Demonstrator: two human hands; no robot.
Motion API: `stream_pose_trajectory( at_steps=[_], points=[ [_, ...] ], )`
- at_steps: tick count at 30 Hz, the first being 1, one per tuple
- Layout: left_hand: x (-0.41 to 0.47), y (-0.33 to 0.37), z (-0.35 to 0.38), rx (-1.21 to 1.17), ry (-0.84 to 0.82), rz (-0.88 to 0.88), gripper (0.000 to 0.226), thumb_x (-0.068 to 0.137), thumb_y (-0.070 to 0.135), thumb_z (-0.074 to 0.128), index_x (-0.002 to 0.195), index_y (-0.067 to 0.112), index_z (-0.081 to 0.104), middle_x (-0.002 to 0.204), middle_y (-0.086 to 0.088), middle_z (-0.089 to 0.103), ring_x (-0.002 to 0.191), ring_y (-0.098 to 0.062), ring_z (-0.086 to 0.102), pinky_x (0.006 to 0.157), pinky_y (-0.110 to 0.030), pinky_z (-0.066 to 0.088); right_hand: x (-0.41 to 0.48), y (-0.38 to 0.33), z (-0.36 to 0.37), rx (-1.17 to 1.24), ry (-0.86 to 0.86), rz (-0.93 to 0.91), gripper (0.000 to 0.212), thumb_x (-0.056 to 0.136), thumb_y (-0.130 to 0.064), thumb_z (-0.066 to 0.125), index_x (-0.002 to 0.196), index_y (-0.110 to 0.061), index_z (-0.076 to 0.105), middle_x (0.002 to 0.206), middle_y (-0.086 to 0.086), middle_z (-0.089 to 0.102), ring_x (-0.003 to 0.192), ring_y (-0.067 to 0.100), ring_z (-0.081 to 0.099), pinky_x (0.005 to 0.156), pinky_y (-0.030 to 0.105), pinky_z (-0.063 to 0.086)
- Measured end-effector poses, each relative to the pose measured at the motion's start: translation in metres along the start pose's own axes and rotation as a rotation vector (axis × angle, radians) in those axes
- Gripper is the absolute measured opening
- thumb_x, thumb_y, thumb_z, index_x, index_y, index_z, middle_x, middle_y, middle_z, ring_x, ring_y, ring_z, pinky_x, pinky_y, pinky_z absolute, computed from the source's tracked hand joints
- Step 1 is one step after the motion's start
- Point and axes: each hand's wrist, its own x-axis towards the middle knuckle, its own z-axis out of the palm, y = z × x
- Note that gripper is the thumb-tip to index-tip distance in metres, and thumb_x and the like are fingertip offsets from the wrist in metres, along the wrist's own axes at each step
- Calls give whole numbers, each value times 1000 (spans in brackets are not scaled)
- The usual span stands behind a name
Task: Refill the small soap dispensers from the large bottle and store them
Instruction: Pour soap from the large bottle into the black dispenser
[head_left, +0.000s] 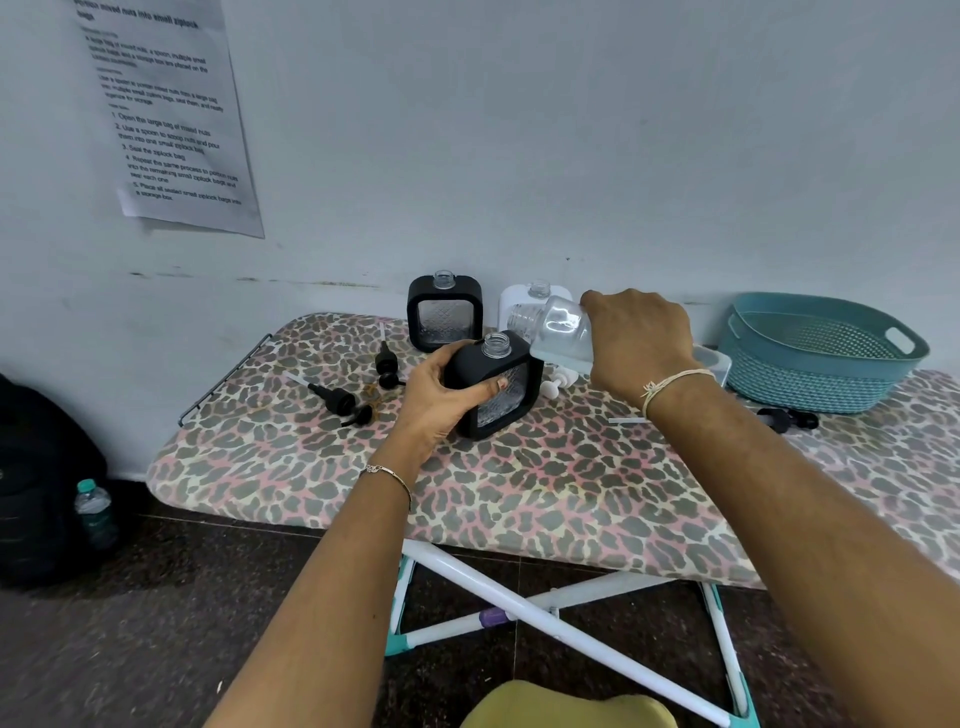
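My left hand (441, 397) grips a black square soap dispenser (506, 382) with an open clear neck, tilted on the leopard-print board (519, 493). My right hand (636, 338) holds the large clear bottle (556, 330) tipped sideways, its open mouth just above and right of the dispenser's neck. Clear liquid sits low in the bottle. A second black dispenser (445, 312) stands open behind, and a white dispenser (519, 301) is partly hidden behind the bottle.
Two black pump heads (343, 402) (387, 361) lie left of the dispensers, a white pump (558, 383) lies behind my right wrist, another black pump (787, 418) lies by the teal basket (821, 358). A wall runs behind. A water bottle (96, 512) and black bag stand on the floor.
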Motion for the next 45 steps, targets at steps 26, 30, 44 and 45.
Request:
stream_pose_trajectory(
  at_steps=[26,30,44,45],
  points=[
    [2,-2,1,29,16,-3,60,67,10,86,121,16,60,113,-1,68,105,-11,64,89,-26,55,1,-5,-10,-15,-33,-14,42,78,-9,64,118,-16,53,78,1,44,87,27,59,64,30,40],
    [1,-1,1,29,12,1,58,68,9,85,119,17,61,112,0,68,105,-12,64,89,-26,55,2,-6,-11,-23,-36,-19,41,78,-11,65,118,-16,53,82,4,52,87,26,60,66,32,43],
    [1,-1,0,16,-2,8,58,67,9,86,118,17,61,113,-2,68,106,-13,65,91,-30,55,3,-9,-13,-45,-33,-17,38,80,-10,62,117,-15,54,89,4,57,91,27,60,65,31,41],
    [1,-1,0,12,-3,6,57,67,9,86,118,18,62,113,-1,68,106,-13,65,90,-30,55,3,-9,-13,-46,-33,-18,38,81,-10,62,117,-15,54,91,5,59,91,27,60,65,31,41]
  ],
)
